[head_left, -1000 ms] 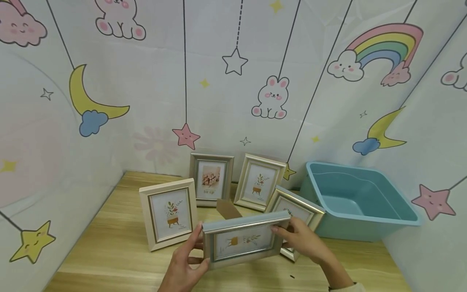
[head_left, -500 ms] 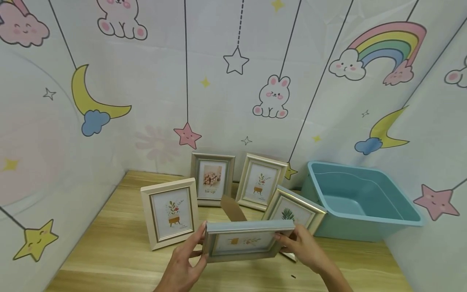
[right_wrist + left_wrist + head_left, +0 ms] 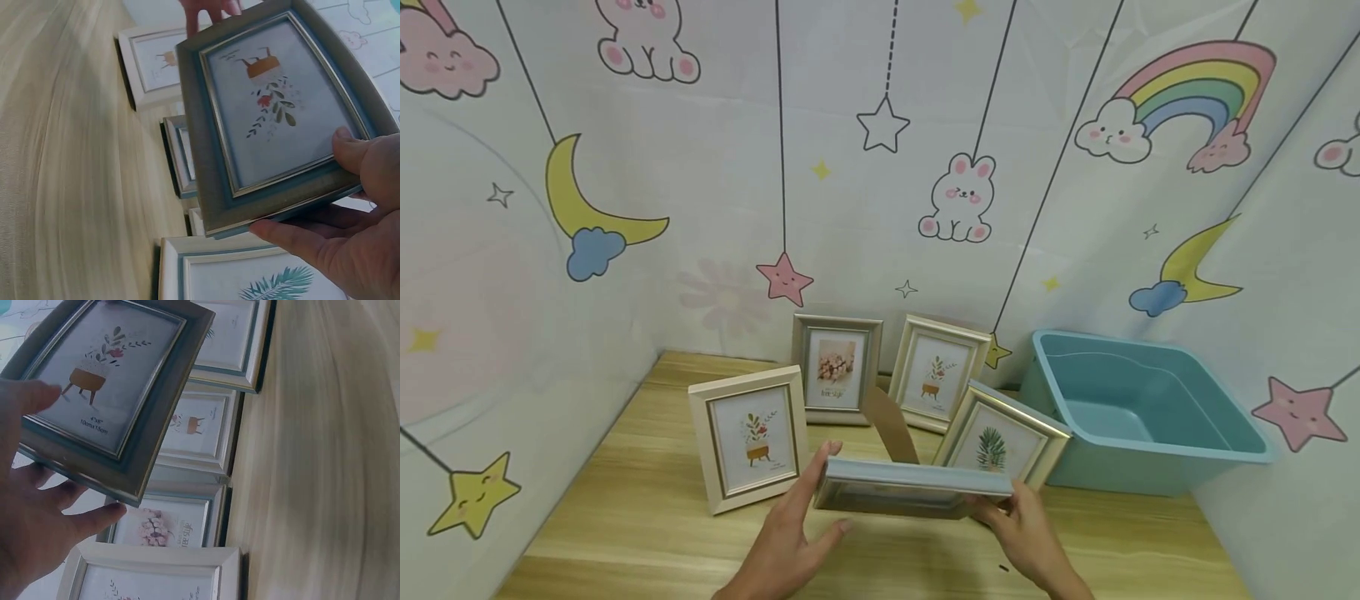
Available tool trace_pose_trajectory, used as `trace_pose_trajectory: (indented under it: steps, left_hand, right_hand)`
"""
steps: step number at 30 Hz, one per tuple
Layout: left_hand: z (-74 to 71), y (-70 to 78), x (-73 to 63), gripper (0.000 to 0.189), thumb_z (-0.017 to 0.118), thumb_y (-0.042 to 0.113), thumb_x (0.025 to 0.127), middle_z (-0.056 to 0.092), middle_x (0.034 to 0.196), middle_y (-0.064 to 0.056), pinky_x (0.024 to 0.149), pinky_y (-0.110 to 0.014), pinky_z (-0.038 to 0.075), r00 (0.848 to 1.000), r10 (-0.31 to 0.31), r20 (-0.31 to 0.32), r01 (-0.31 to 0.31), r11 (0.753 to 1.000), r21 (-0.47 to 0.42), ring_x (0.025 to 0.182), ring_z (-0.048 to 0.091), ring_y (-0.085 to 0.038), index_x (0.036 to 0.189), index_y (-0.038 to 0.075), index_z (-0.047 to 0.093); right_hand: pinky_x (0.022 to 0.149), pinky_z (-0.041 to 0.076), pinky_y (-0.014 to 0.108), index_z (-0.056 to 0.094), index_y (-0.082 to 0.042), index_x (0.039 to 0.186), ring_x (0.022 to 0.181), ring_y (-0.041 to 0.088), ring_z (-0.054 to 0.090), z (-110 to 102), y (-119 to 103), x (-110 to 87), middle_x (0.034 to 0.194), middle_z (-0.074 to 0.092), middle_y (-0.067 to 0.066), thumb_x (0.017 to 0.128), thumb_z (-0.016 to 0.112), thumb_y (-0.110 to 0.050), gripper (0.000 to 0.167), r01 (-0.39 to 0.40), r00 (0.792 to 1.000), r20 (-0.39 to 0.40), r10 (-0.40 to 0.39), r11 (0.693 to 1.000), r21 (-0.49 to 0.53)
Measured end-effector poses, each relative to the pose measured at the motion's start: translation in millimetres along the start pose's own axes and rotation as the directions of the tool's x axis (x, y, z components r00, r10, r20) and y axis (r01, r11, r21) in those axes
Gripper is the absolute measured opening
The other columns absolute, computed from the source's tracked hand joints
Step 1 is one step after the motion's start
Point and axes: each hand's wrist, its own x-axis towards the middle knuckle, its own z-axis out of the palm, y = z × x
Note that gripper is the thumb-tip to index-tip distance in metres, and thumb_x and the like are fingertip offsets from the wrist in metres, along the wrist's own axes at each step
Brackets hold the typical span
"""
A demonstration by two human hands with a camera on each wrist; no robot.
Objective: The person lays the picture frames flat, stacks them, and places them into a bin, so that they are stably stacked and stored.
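A grey-brown picture frame (image 3: 913,485), turned sideways and tilted so its upper edge faces the head camera, is held above the table. Its potted-plant print shows in both wrist views. My right hand (image 3: 1026,542) grips its right end, thumb (image 3: 351,150) on the front and fingers beneath. My left hand (image 3: 786,525) touches its left end with nearly straight fingers; in the head view the thumb (image 3: 831,535) stands spread away from it. A brown flap (image 3: 891,423), apparently its stand, sticks up behind. The cream frame (image 3: 748,500) stands to its left.
At the back stand a grey-brown frame (image 3: 874,367) and a champagne frame (image 3: 898,367). A gold-edged frame (image 3: 1037,417) with a palm-leaf print leans behind my right hand. A blue tub (image 3: 1120,467) sits right. A tiny dark piece (image 3: 1003,568) lies on the wooden table (image 3: 625,533).
The held frame has tipped until its front is seen almost edge-on, and the brown flap has risen into view. My left thumb has come off its lower edge.
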Motion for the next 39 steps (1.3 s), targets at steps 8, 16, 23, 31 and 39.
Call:
trace_pose_trajectory:
  steps: [8,16,23,31,39]
  left_hand:
    - [-0.7,7.4,10.8,0.112,0.085,0.031,0.079,0.017,0.169,0.002,0.104,-0.057,0.047,0.983,-0.133,0.13,0.156,0.972,-0.179,0.149,0.028,-0.028,0.162,0.02,0.011]
    - [-8.4,11.2,20.3,0.127,0.093,0.028,0.067,0.015,0.169,-0.001,0.117,-0.053,0.03,0.986,-0.079,0.144,0.117,0.954,-0.275,0.153,0.015,-0.012,0.162,0.015,0.008]
    - [-29.2,9.4,32.6,0.134,0.086,0.054,0.068,0.003,0.17,-0.005,0.121,-0.048,0.021,0.962,0.059,0.266,0.056,0.913,-0.404,0.155,0.005,-0.01,0.161,0.01,0.0]
    - [-45.7,7.2,44.0,0.134,0.078,0.064,0.072,-0.006,0.17,-0.011,0.123,-0.031,0.018,0.897,0.238,0.373,-0.009,0.853,-0.522,0.157,0.003,-0.017,0.16,0.006,-0.006]
    - [-47.1,9.1,51.6,0.133,0.071,0.066,0.077,-0.01,0.168,-0.019,0.126,-0.035,0.017,0.853,0.39,0.346,-0.149,0.818,-0.555,0.157,0.001,-0.024,0.155,-0.006,-0.008]
  right_hand:
    - [0.076,0.059,0.024,0.071,-0.006,0.102,0.094,0.002,0.068,11,12,-6.6,0.104,0.072,-0.004,0.089,0.071,-0.003,0.014,0.159,0.983,-0.091,-0.157,0.987,0.02]
    - [0.083,0.055,0.017,0.071,-0.005,0.103,0.105,0.0,0.066,21,20,-13.0,0.108,0.075,0.009,0.085,0.07,0.006,0.021,0.279,0.948,-0.151,-0.279,0.96,-0.021]
    - [0.097,0.048,0.012,0.071,0.0,0.11,0.116,0.004,0.064,28,24,-13.8,0.114,0.074,0.012,0.079,0.069,0.015,0.034,0.445,0.884,-0.161,-0.44,0.895,0.0]
    - [0.104,0.043,0.012,0.069,0.003,0.116,0.123,0.004,0.061,26,25,-16.6,0.126,0.071,0.006,0.08,0.065,0.021,0.041,0.511,0.854,-0.13,-0.504,0.859,0.028]
    - [0.107,0.042,0.015,0.068,0.003,0.119,0.125,0.006,0.06,20,23,-17.5,0.129,0.069,0.006,0.074,0.063,0.029,0.052,0.542,0.835,-0.129,-0.534,0.84,0.031]
